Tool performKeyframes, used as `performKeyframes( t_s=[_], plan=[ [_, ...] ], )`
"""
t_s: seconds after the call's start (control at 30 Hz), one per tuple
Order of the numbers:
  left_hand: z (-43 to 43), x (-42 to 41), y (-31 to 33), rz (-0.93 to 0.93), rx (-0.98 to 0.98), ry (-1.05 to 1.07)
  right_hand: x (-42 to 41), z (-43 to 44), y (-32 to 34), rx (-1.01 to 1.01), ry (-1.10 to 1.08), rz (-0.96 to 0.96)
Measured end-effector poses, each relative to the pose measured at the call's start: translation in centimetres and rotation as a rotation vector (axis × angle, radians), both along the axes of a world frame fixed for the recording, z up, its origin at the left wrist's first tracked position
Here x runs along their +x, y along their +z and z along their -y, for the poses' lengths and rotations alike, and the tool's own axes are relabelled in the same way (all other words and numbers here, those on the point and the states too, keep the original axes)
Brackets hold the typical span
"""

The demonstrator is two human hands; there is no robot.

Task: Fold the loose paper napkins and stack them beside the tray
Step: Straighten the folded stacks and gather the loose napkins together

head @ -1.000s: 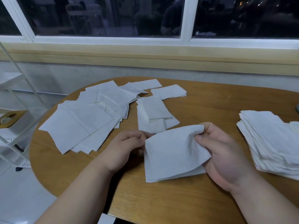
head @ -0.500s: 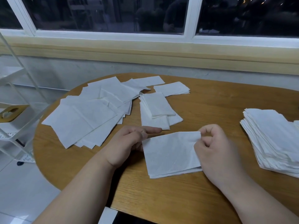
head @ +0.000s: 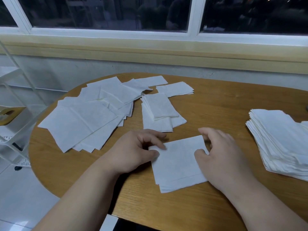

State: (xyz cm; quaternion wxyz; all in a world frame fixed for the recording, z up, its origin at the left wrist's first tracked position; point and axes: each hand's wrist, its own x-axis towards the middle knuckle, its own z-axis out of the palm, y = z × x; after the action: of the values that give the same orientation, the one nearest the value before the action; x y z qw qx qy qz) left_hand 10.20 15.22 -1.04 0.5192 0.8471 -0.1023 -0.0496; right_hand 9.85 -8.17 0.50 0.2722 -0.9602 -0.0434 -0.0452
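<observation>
Both hands hold one folded napkin lying flat near the front edge of the table: the left hand pinches its left edge, the right hand its right edge. Loose napkins spread toward the left edge; a stack sits at the right edge.

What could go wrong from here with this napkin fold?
The napkin between the left hand and right hand shows offset layers at its near edge, so a crease now may set crooked. The loose napkins reach the left edge of the table; a brush could knock some off. The tall stack on the right looks splayed and might slide.
</observation>
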Motion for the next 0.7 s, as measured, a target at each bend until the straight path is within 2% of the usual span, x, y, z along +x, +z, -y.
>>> performKeyframes(
  t_s=[0.27,0.37,0.43,0.5,0.63,0.7],
  plan=[
    [0.4,-0.4,-0.1,0.26,-0.019,-0.051,1.8,0.5,-0.3,-0.062,0.243,-0.047],
    [0.6,-0.3,-0.3,0.352,-0.044,-0.002,2.1,0.5,-0.7,0.065,0.255,-0.018],
    [0.8,-0.3,-0.3,0.365,-0.059,0.049,2.1,0.6,-0.6,0.241,0.197,-0.069],
    [0.9,-0.2,-0.4,0.305,-0.132,0.083,1.9,0.6,-0.3,0.376,0.153,-0.103],
    [0.7,0.0,-0.6,0.022,-0.48,-0.01,1.9,0.8,0.2,0.515,0.099,-0.119],
    [0.4,0.0,-0.6,-0.018,-0.488,-0.047,2.1,0.9,0.3,0.531,0.091,-0.115]
  ],
)
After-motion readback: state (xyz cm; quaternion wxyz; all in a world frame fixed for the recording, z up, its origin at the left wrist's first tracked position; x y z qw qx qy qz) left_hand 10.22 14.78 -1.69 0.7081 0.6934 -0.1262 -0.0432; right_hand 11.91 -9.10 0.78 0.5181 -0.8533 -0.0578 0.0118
